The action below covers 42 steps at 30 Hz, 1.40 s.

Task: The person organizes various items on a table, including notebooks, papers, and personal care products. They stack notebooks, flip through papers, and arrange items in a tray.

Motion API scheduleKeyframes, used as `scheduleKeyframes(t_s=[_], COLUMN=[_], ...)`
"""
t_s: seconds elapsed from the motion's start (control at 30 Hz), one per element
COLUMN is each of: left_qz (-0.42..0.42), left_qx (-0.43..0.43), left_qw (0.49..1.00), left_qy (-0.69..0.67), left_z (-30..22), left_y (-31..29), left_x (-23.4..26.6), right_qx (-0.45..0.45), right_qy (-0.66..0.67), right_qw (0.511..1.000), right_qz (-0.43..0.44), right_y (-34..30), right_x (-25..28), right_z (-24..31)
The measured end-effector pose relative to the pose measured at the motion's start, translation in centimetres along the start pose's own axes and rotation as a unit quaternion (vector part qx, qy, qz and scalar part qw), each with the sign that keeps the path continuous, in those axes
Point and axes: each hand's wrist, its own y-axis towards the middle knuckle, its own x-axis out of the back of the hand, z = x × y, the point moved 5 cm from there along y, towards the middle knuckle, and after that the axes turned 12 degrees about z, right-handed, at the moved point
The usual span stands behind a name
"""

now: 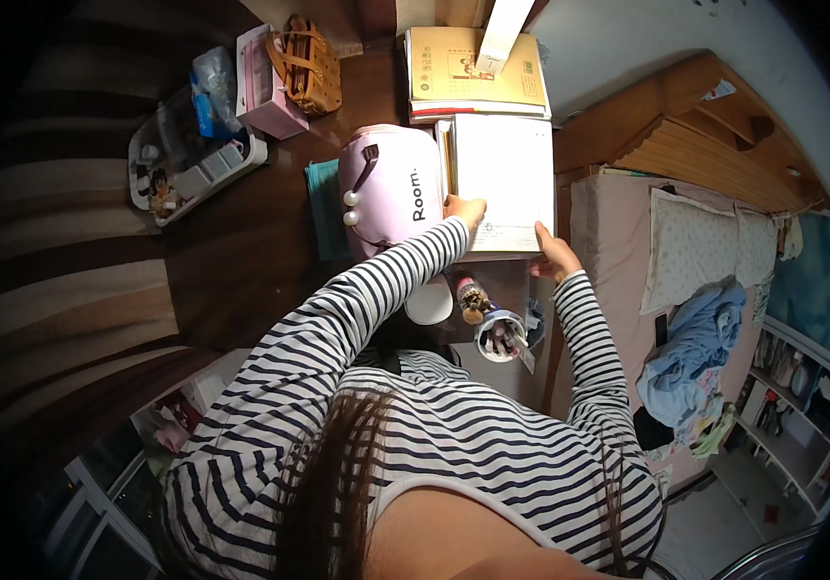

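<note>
A stack of books with a white top sheet lies near the right edge of the dark desk. My left hand is at its left side, fingers curled against the edge beside the pink bag. My right hand grips the near right corner, thumb along the side and the other fingers low, partly hidden. Close to the left hand stands a pink bag with a dark handle and two white beads. A teal case lies partly under the bag.
Behind is a book stack with a yellow cover and a white lamp. Nearer me are a pen cup, a small jar and a white rounded object. A tray, pink box and basket stand left.
</note>
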Motion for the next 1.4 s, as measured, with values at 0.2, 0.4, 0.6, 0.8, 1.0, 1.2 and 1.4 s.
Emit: scheduleKeyframes(t_s=[0.2, 0.4, 0.6, 0.8, 1.0, 1.2, 1.4], left_qz=[0.012, 0.093, 0.131, 0.224, 0.203, 0.174, 0.128], left_qx=[0.02, 0.032, -0.076, -0.084, -0.118, -0.305, -0.424], left_qw=[0.996, 0.989, 0.972, 0.929, 0.94, 0.927, 0.895], left_qy=[0.086, -0.106, -0.18, -0.282, -0.248, -0.13, 0.047], left_z=[3.8, 5.2, 3.6, 4.3, 2.3, -0.4, -8.9], left_y=[1.1, 5.4, 4.2, 7.0, 5.7, 5.8, -4.7], left_x=[-2.1, -1.2, -1.7, -2.5, -2.6, -1.9, 2.5], right_qx=[0.251, 0.275, 0.236, 0.21, 0.203, 0.2, 0.266], right_qy=[-0.231, -0.116, 0.038, 0.114, 0.155, 0.168, 0.177], right_qw=[0.923, 0.945, 0.971, 0.968, 0.959, 0.949, 0.927], right_qz=[-0.177, -0.134, -0.003, 0.078, 0.123, 0.176, 0.194], right_y=[2.7, 3.3, 5.7, 5.4, 5.5, 5.8, 6.3], right_x=[2.8, 2.4, 4.8, 5.1, 5.8, 6.3, 7.9], right_z=[7.4, 7.1, 5.8, 5.9, 5.4, 5.7, 5.8])
